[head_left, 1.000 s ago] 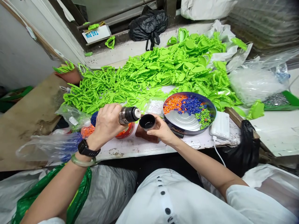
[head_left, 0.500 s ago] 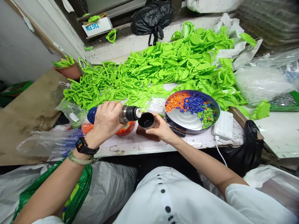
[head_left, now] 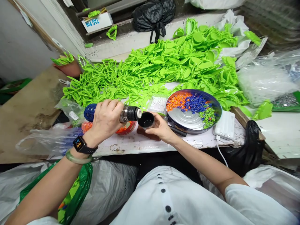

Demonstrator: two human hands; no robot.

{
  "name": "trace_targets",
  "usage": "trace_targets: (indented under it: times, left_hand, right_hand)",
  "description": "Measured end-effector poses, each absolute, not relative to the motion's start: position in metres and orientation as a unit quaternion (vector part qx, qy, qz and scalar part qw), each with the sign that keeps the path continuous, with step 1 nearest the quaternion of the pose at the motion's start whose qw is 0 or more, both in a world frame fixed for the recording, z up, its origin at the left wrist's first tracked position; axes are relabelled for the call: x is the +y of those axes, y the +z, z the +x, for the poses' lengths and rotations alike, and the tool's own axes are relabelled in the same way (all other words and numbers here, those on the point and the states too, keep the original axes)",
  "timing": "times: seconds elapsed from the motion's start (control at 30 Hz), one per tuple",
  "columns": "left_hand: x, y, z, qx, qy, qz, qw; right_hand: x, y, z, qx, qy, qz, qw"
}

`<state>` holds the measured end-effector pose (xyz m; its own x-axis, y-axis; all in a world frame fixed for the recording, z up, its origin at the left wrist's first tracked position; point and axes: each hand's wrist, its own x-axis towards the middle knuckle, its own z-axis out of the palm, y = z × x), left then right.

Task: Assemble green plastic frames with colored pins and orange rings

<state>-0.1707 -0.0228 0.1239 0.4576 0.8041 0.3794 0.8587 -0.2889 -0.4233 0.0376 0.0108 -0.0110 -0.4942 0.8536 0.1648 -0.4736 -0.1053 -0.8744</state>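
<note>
My left hand (head_left: 108,116) is wrapped round a thermos flask (head_left: 128,113) with a blue knitted cover on its lower part. The flask lies tilted almost level, its mouth pointing right at the rim of a small dark cup (head_left: 147,124). Fingers and thumb of my right hand (head_left: 160,128) grip that cup from its right side, opening upward. Whether liquid runs between flask and cup I cannot tell. Just right of the cup stands a round pan (head_left: 187,120) holding orange, blue and green small plastic pieces. Behind my left hand, a red-rimmed dish (head_left: 128,129) of orange pieces is partly hidden.
A large heap of bright green plastic parts (head_left: 164,62) covers the table's back. A clear box of white pieces (head_left: 157,104) sits behind the cup. At right are a white power bank (head_left: 224,125) with a cable and a black bag (head_left: 250,147). Plastic bags (head_left: 49,140) lie at left.
The flask's base and my left wrist have shifted slightly left and up, with the flask's mouth still beside the cup. My right hand and the cup stay nearly in place.
</note>
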Motion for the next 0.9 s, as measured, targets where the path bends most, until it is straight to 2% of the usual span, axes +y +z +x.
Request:
trace_targets:
  times: [0.6,0.9]
  left_hand:
    - [-0.020,0.124,-0.175,-0.487,-0.028,-0.821,0.298]
    - [-0.020,0.127,-0.175,-0.501,-0.046,-0.827,0.252]
  right_hand:
    - [0.013,-0.017,0.030,-0.498,0.710,-0.190,0.461]
    - [0.011,-0.015,0.024,-0.483,0.724,-0.179,0.459]
